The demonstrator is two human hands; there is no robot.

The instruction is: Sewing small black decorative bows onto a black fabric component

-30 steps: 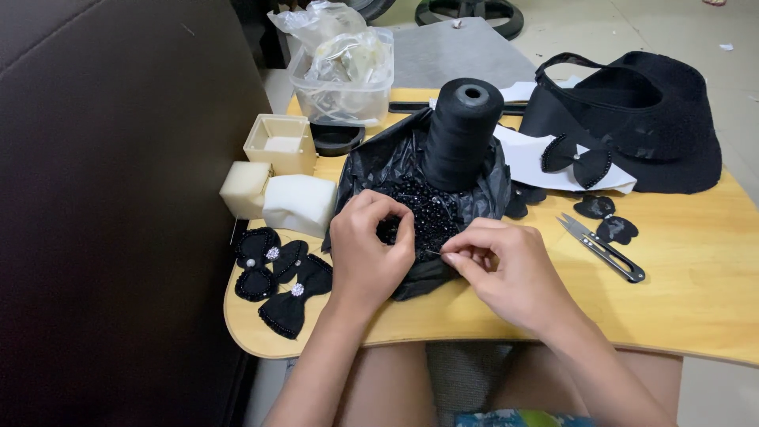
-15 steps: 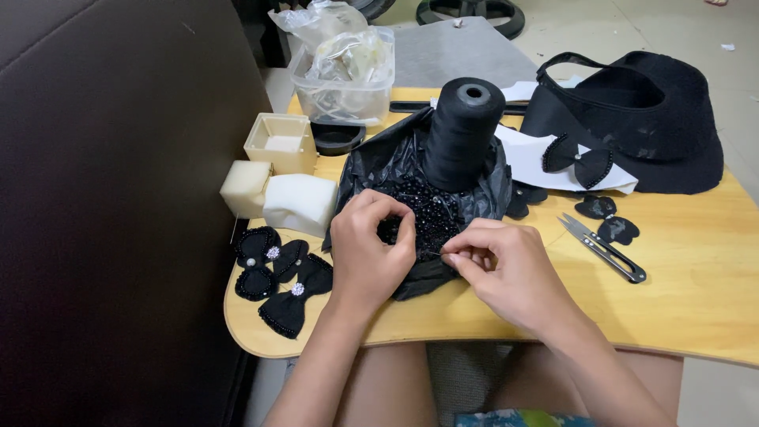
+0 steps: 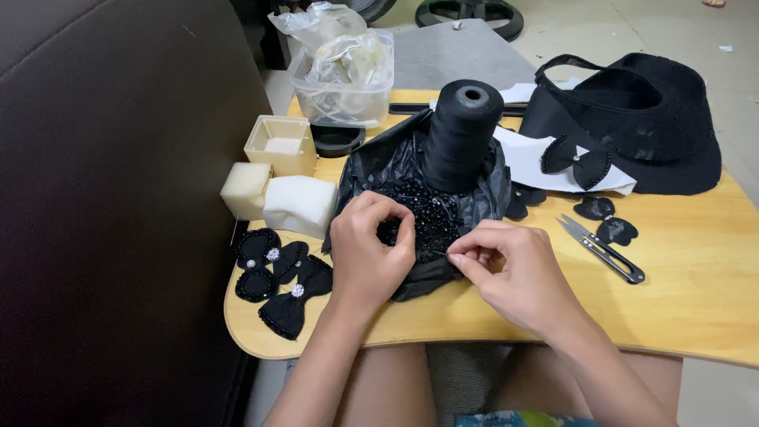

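left hand (image 3: 368, 253) curled over beads (image 3: 423, 217), right hand (image 3: 514, 269) pinching

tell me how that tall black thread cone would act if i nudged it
The black thread cone looks apt to tip: tall, narrow, and standing on a crumpled black plastic bag rather than bare table. Once over, its round body would probably roll. Dense winding suggests some heft.

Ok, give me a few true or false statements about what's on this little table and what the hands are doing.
1. The left hand rests on a pile of black beads. True.
2. The right hand holds the thread snips. False: the snips lie untouched on the wooden table.
3. A black thread cone stands upright behind the beads. True.
4. The finished black bows lie at the table's right edge. False: they lie near the left edge.
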